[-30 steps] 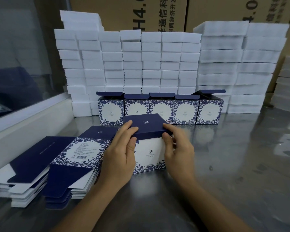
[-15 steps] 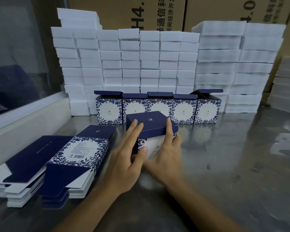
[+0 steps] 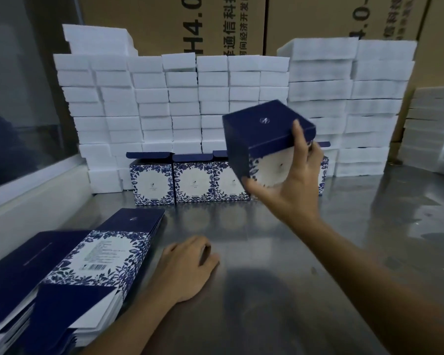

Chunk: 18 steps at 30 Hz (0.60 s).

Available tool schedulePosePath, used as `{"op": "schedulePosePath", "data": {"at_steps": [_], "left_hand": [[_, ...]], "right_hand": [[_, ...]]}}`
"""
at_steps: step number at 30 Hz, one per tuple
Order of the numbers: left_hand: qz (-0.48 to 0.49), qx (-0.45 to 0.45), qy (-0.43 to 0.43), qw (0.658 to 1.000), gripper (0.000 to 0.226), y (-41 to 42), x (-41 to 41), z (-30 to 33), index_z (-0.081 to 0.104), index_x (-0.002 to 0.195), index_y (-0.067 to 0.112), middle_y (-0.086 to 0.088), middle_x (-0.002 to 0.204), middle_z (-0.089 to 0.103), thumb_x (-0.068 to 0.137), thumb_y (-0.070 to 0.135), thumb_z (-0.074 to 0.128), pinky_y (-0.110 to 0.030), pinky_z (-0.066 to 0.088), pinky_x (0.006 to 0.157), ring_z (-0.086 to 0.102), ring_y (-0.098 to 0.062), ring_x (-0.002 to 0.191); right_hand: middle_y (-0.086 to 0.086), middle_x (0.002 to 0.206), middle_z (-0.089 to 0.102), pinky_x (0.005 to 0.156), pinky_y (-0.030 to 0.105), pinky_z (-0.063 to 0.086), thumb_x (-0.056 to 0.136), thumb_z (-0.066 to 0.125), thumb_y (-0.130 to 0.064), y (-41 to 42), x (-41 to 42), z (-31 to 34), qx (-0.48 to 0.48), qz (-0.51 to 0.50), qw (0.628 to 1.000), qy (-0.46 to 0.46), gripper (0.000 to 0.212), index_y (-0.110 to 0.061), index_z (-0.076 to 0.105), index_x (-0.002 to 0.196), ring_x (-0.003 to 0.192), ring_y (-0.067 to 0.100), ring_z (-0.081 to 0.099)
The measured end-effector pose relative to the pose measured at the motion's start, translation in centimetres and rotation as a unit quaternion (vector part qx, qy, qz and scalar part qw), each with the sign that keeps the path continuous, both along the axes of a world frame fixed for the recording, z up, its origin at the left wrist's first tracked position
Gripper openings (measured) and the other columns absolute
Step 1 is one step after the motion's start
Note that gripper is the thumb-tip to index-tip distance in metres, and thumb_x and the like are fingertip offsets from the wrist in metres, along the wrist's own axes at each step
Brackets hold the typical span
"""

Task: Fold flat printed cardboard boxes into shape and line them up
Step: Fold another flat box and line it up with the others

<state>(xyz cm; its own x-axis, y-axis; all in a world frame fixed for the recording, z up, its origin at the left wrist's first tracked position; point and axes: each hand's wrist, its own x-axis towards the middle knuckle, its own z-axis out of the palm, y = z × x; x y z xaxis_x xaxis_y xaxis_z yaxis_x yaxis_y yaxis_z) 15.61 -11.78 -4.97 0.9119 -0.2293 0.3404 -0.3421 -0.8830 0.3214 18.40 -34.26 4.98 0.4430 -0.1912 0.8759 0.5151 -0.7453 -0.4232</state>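
The folded box (image 3: 264,139) has been lifted off the worktop (image 3: 318,252), held by the right hand (image 3: 292,185) toward the row of boxes (image 3: 190,180); the left hand (image 3: 187,267) has been released, relaxed.

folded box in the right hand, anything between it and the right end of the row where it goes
Nothing visible blocks it. The right hand holds the folded box tilted in the air, in front of the row of boxes. The hand and box hide the row's right end, so that spot cannot be checked.

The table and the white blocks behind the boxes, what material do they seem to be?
The table looks like stainless steel, brushed: grey, with blurred reflections of the boxes. The white blocks look like foam or sponge: matte, with soft, slightly uneven edges. I cannot be sure.
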Motion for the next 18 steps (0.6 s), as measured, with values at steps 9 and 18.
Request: {"op": "schedulePosePath", "data": {"at_steps": [9,18], "left_hand": [[0.046,0.01,0.003,0.999,0.025,-0.6,5.4,-0.4,0.044,0.103,0.041,0.022,0.101,0.049,0.092,0.064,0.039,-0.035,0.029,0.102,0.046,-0.005,0.088],[0.074,0.024,0.018,0.997,0.035,-0.8,9.2,-0.4,0.045,0.109,0.043,0.024,0.104,0.041,0.089,0.07,0.035,-0.037,0.028,0.103,0.051,-0.006,0.107]], "right_hand": [[0.012,0.148,0.027,0.102,0.053,0.046,0.059,0.077,-0.061,-6.6,7.7,5.2,0.087,-0.076,0.992,0.044,0.118,-0.043,0.01,0.155,0.131,0.033,0.04],[0.017,0.156,0.019,0.102,0.061,0.042,0.06,0.081,-0.061,-12.6,14.9,4.6,0.108,-0.169,0.97,0.134,0.119,-0.053,0.004,0.151,0.136,0.043,0.033]]}}
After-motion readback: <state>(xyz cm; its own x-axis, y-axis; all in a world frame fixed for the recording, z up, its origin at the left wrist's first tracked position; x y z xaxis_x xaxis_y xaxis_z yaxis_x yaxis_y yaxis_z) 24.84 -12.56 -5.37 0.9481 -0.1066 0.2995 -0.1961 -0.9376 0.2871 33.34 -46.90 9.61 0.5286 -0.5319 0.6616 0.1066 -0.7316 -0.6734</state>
